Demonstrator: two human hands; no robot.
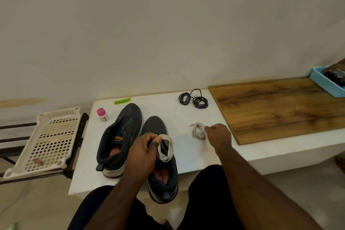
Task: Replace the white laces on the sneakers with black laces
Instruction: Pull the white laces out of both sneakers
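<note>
Two dark grey sneakers stand side by side on the white table [168,102], toes pointing away: the left sneaker [119,136] and the right sneaker [162,173], both without laces. My left hand [143,153] holds a coiled white lace [166,147] above the right sneaker, thumb pinching the loops. A second white lace bundle [198,131] lies on the table to the right, and my right hand [218,136] is curled with its fingertips at that bundle. Two coils of black laces [194,99] lie near the table's far edge.
A pink-capped small bottle [102,115] and a green clip [122,100] sit at the far left of the table. A wooden board [280,106] lies to the right, with a blue tray [328,84] and another person's hand beyond. A cream perforated tray [48,140] rests on a black rack at left.
</note>
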